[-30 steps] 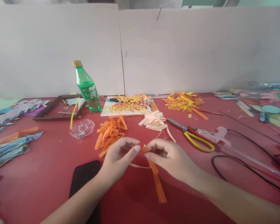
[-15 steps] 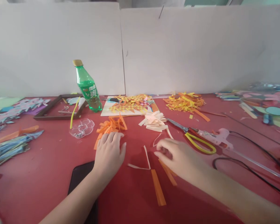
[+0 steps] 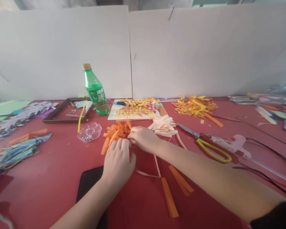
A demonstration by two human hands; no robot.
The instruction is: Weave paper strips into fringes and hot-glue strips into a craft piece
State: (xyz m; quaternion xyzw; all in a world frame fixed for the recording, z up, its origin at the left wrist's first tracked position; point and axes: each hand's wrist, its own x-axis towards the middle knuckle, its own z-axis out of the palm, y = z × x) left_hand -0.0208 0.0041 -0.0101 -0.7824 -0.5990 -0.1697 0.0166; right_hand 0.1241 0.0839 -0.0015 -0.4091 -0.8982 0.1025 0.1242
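A loose heap of orange paper strips (image 3: 115, 130) lies in front of both hands. My left hand (image 3: 119, 160) rests at its near edge, palm down, fingers bent forward and thumb apart; nothing shows in its grasp. Reaching across from the right, my right hand (image 3: 144, 138) has its fingertips pinched together at the heap's right side, apparently on an orange strip, though the tips are partly hidden. Below the right forearm lie a thin folded pale strip (image 3: 158, 167) and separate orange strips (image 3: 169, 197). A pile of pale pink strips (image 3: 163, 125) sits just beyond the right wrist.
A green bottle (image 3: 96, 92), a dark frame (image 3: 62, 121) and a clear flower-shaped dish (image 3: 90, 132) stand left. Scissors (image 3: 213, 152) and a pink glue gun (image 3: 238, 146) with its cable lie right. A black phone (image 3: 89, 181) is under the left forearm. Yellow-orange strips (image 3: 195, 106) lie behind.
My right hand has moved left and forward, from above the loose strips to the orange heap beside my left hand. The left hand stays by the heap. The view has shifted slightly left.
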